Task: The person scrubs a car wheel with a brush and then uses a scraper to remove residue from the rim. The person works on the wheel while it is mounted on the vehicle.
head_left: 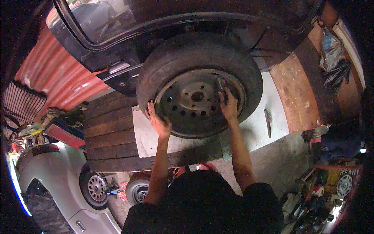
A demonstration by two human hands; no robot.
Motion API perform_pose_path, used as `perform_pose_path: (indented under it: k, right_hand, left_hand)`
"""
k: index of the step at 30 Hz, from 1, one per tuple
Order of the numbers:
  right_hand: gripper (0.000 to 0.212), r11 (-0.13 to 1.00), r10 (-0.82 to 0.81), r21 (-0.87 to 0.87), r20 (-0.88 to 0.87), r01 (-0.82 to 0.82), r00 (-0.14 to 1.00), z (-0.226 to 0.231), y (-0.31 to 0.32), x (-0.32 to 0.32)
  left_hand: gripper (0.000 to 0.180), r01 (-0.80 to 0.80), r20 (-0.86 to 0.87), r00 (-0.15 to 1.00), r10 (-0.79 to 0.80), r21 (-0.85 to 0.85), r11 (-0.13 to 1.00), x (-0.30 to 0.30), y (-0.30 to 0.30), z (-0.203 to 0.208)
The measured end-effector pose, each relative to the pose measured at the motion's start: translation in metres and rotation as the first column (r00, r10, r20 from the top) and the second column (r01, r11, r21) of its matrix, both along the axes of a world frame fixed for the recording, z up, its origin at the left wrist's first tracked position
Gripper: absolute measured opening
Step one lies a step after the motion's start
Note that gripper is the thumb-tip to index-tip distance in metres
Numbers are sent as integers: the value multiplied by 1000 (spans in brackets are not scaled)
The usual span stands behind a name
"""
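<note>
A large black car wheel (198, 119) rests on a white sheet (146, 142) on a bench of dark wooden planks. Its dark steel rim (187, 84) has a ring of round holes and a hub opening. My left hand (159, 123) lies against the tyre's near left side, fingers stretched out and thumb apart. Inside the rim's right part, my right hand (229, 104) closes around a slim tool (220, 82) with a bluish-grey end; its exact kind is hard to make out. A wire brush (268, 123) lies on the sheet, right of the wheel.
Behind the wheel stands a dark vehicle panel (113, 50) with a window. Wooden boards (294, 91) and a plastic bag (333, 58) are at the right. A silver car (66, 179) and another wheel (138, 191) stand at lower left. Clutter (311, 195) fills the lower right.
</note>
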State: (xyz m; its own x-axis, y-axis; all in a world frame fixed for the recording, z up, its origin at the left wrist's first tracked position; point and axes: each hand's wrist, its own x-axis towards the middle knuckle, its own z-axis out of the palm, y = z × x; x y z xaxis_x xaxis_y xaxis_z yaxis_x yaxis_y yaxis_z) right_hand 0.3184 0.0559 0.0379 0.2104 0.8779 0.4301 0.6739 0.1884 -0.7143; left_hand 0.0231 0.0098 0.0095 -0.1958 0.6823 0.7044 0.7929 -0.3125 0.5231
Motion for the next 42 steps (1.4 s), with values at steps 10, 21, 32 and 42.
perform_pose_path:
  k: [10, 21, 32, 42]
  right_hand:
    - [40, 998, -41, 48, 2, 41, 999, -20, 1, 5]
    - [42, 990, 104, -80, -177, -120, 979, 13, -3, -12]
    - [50, 999, 22, -24, -351, -33, 936, -31, -2, -13]
    - [64, 993, -33, -118, -321, -6, 946, -15, -15, 1]
  left_hand:
    - [82, 14, 25, 1000, -14, -12, 1000, 3, -3, 3]
    - [83, -14, 54, 998, 17, -60, 998, -3, -7, 7]
    - [83, 16, 55, 998, -12, -77, 997, 2, -6, 7]
    - [85, 34, 57, 998, -32, -31, 999, -2, -6, 6]
